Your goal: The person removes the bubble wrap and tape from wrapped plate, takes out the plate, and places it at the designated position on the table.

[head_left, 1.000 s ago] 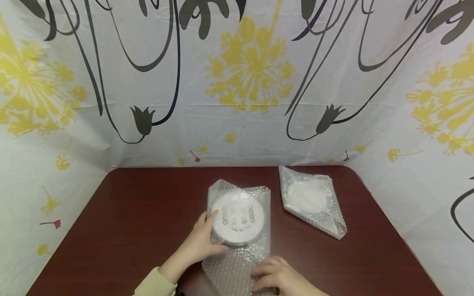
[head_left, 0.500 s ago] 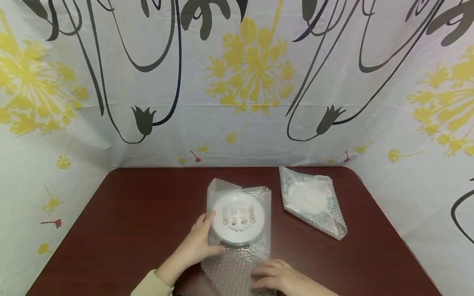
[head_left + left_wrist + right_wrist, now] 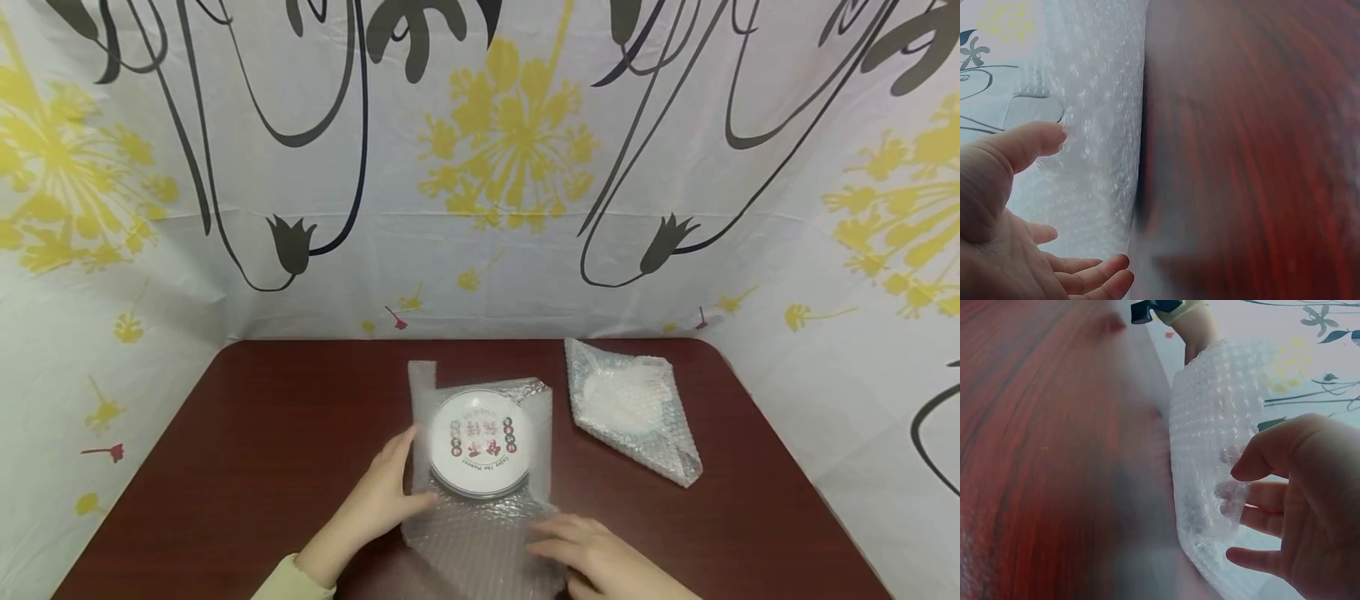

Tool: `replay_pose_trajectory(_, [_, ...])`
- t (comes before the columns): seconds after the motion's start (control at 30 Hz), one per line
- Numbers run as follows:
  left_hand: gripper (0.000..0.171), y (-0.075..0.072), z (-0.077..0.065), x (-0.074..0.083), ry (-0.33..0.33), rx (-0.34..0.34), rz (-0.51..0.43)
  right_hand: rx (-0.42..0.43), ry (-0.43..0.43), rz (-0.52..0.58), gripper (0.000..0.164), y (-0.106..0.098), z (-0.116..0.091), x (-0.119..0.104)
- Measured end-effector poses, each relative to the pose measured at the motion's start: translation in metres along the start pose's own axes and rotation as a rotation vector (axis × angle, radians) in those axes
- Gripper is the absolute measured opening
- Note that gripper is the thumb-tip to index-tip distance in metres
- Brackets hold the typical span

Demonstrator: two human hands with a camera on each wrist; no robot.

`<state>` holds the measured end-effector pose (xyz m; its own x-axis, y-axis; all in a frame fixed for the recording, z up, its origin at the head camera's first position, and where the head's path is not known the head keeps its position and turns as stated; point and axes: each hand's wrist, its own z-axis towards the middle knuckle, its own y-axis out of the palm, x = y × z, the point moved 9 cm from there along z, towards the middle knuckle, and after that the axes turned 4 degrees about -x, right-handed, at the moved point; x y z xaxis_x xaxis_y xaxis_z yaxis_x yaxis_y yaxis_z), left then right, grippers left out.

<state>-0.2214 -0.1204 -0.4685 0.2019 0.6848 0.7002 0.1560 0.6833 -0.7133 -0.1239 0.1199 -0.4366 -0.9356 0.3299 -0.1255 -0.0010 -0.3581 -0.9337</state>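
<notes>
A round white plate (image 3: 480, 425) with red and dark printing sits on a sheet of bubble wrap (image 3: 465, 546) in the middle of the table. Beside its left edge lies my left hand (image 3: 375, 493), thumb apart and fingers extended along the wrap. In the left wrist view, that hand's thumb and fingers are spread next to the wrap (image 3: 1094, 156). My right hand (image 3: 585, 550) is at the wrap's lower right side. The right wrist view shows its thumb in front of the wrap (image 3: 1210, 425) and fingertips showing through it, pinching the edge.
At the back right rests another bubble-wrapped white item (image 3: 626, 396). The dark red table (image 3: 300, 433) has rounded far corners. Behind and at both sides hangs a white cloth (image 3: 420, 275) with yellow and grey flower prints.
The plate's printing, blurred under wrap before, now shows sharply. The wrap's upper left flap has shifted left. My left hand has moved slightly left and toward me; my right hand slightly right.
</notes>
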Motion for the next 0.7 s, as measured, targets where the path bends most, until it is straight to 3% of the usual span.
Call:
replay_pose_trajectory(0.43, [0.096,-0.015,-0.007,-0.013,-0.021,0.033,0.014,0.003,0.182,-0.018,0.055,-0.011,-0.009,0.013])
replay_pose_trajectory(0.7, [0.094,-0.023,-0.013,-0.025,-0.081,0.015,0.0,0.063,0.27,-0.008,0.046,-0.016,-0.016,0.023])
